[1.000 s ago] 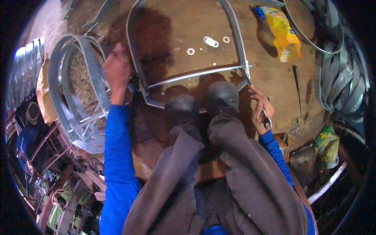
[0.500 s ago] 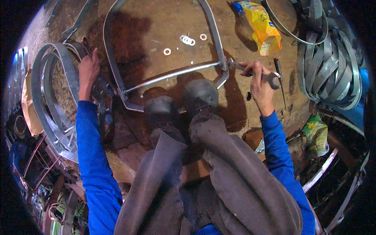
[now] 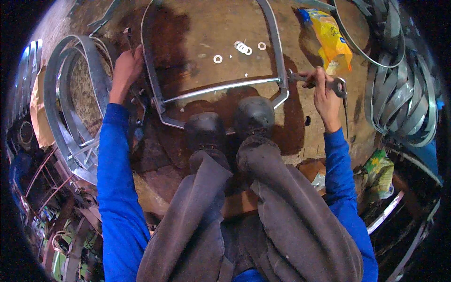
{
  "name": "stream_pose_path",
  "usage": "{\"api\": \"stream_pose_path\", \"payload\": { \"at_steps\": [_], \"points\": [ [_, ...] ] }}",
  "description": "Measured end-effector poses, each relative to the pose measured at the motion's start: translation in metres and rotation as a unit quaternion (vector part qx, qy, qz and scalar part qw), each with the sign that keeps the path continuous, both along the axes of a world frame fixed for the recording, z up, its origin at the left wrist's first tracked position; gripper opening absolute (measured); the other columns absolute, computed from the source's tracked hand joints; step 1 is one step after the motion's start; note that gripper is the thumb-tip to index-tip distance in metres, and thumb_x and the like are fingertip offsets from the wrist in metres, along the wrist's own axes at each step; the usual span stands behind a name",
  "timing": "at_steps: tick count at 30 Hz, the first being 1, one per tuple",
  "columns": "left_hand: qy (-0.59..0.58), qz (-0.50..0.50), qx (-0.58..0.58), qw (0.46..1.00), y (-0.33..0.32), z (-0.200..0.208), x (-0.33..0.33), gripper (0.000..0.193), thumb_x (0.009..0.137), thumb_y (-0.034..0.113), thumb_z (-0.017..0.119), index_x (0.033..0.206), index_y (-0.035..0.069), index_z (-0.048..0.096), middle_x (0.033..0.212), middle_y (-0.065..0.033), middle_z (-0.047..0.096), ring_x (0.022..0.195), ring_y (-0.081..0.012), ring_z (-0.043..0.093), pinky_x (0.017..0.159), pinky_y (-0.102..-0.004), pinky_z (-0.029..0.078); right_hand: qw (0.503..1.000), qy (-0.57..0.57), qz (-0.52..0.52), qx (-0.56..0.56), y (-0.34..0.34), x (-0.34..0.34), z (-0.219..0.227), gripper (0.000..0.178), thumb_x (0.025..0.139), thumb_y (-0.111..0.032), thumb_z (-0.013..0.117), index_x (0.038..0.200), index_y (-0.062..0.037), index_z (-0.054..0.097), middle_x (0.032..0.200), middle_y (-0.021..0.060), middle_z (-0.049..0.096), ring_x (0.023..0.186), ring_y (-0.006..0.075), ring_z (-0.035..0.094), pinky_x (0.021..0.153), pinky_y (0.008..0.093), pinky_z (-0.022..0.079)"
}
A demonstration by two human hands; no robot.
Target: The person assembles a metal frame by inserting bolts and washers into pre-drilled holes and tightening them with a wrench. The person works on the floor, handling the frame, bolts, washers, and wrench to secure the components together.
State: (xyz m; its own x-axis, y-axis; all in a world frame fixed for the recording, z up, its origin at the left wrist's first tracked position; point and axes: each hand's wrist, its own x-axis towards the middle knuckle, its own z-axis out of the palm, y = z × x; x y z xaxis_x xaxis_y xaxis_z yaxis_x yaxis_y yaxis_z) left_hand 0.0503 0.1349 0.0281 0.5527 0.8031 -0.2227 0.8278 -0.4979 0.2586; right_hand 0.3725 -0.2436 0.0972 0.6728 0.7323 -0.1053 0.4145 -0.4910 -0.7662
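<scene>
A bent flat-metal frame [image 3: 150, 66] lies on the wooden board, with a bright rod [image 3: 221, 89] running across it. My shoes press at its near edge. My right hand [image 3: 326, 96] is closed round a wrench [image 3: 339, 86], whose far jaw is at the rod's right end; whether it grips a nut there is too small to tell. On the other side, my left hand [image 3: 126, 68] is closed on another wrench [image 3: 128, 34], its head sticking up past the fingers, beside the frame's left side. Several pale washers [image 3: 243, 47] lie inside the frame.
A yellow plastic bag [image 3: 332, 37] lies at the far right, near stacked metal strap loops [image 3: 399, 98]. More strap loops [image 3: 70, 94] stand at the left. A thin dark screwdriver [image 3: 346, 120] lies partly behind my right hand. A green-yellow bag [image 3: 379, 175] is at the near right.
My left hand has moved up and in toward the frame with its wrench. My right hand's wrench has swung slightly at the rod end. The whole view has shifted a little.
</scene>
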Motion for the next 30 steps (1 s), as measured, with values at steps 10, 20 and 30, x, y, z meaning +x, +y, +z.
{"api": "stream_pose_path", "payload": {
  "at_steps": [10, 20, 30],
  "points": [
    [-0.011, 0.011, -0.018, 1.000, 0.010, -0.026, -0.006, 0.058, 0.096, 0.047, 0.043, 0.087, -0.006, 0.065, 0.086, -0.0324, 0.062, 0.091, -0.0480, 0.060, 0.079, -0.0521, 0.046, 0.999, -0.015, -0.029, -0.027, 0.008, 0.002, -0.012, 0.044, 0.101, -0.029, 0.043, 0.085, 0.0018, 0.069, 0.069, 0.0101, 0.066, 0.059, 0.0156, 0.062, 0.058, 0.0303, 0.049],
    [-0.023, 0.034, 0.031, 0.999, -0.001, -0.013, -0.020, 0.054, 0.098, 0.045, 0.040, 0.089, -0.002, 0.065, 0.086, -0.0296, 0.062, 0.088, -0.0467, 0.060, 0.077, -0.0526, 0.045, 0.997, -0.061, 0.000, -0.051, 0.033, 0.020, -0.030, 0.058, 0.101, -0.042, 0.040, 0.069, 0.0014, 0.063, 0.063, 0.0075, 0.064, 0.050, 0.0119, 0.056, 0.050, 0.0279, 0.046],
    [-0.140, 0.112, 0.106, 0.978, -0.091, 0.071, -0.023, 0.046, 0.099, 0.036, 0.046, 0.077, -0.002, 0.062, 0.067, -0.0196, 0.062, 0.063, -0.0358, 0.061, 0.058, -0.0430, 0.045, 0.984, -0.113, 0.024, -0.138, 0.057, 0.059, -0.066, 0.057, 0.101, -0.039, 0.039, 0.071, 0.0027, 0.063, 0.055, 0.0114, 0.062, 0.043, 0.0193, 0.057, 0.047, 0.0331, 0.047]
  ]
}}
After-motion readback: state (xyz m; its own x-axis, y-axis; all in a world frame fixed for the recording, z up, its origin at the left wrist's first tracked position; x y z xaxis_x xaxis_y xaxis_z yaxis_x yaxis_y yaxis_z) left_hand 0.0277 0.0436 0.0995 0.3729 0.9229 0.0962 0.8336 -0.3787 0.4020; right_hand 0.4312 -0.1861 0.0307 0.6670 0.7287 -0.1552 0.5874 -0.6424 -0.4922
